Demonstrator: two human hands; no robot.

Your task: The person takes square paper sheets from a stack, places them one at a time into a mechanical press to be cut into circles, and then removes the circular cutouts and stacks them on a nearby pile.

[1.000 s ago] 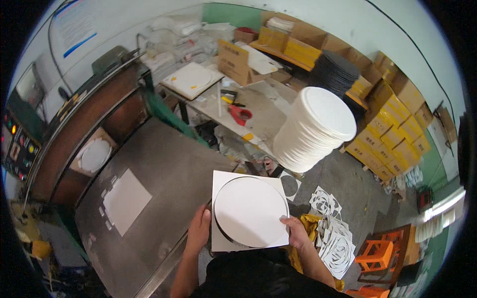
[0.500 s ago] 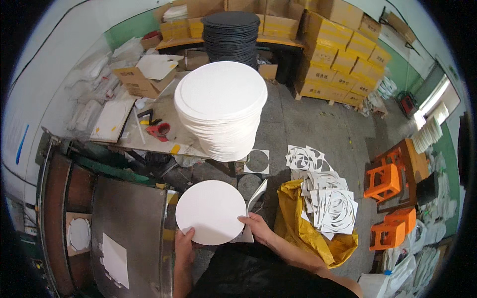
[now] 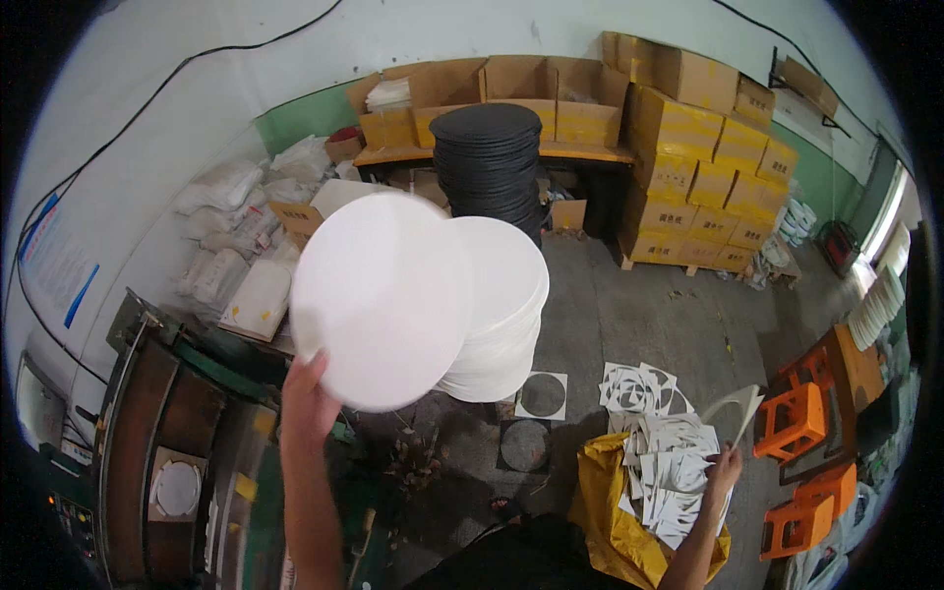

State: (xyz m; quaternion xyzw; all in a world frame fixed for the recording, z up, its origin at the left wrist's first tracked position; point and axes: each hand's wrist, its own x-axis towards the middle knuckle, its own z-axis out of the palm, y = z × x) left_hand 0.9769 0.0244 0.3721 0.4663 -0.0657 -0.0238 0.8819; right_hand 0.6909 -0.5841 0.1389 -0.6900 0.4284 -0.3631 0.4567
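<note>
My left hand (image 3: 310, 398) grips a large white round disc (image 3: 383, 305) by its lower edge, thumb on top. The disc is raised and slightly blurred, overlapping the left side of a tall stack of white discs (image 3: 501, 334); whether they touch I cannot tell. Out to the right, my right hand (image 3: 726, 470) is closed on a white offcut sheet (image 3: 749, 405) with a curved cut-out edge. Below and beside that hand lies a heap of similar white offcuts (image 3: 664, 482), in and over a yellow sack (image 3: 598, 492).
A machine (image 3: 133, 442) with a small round piece (image 3: 177, 489) inside stands at the left. Behind the white stack rises a stack of black discs (image 3: 487, 167). Taped cartons (image 3: 678, 187) are piled at the back right, orange stools (image 3: 792, 423) at the right.
My left hand has lifted the disc up and leftward toward the white stack. My right hand has let go of the disc and swung right with the offcut. The view has tilted up.
</note>
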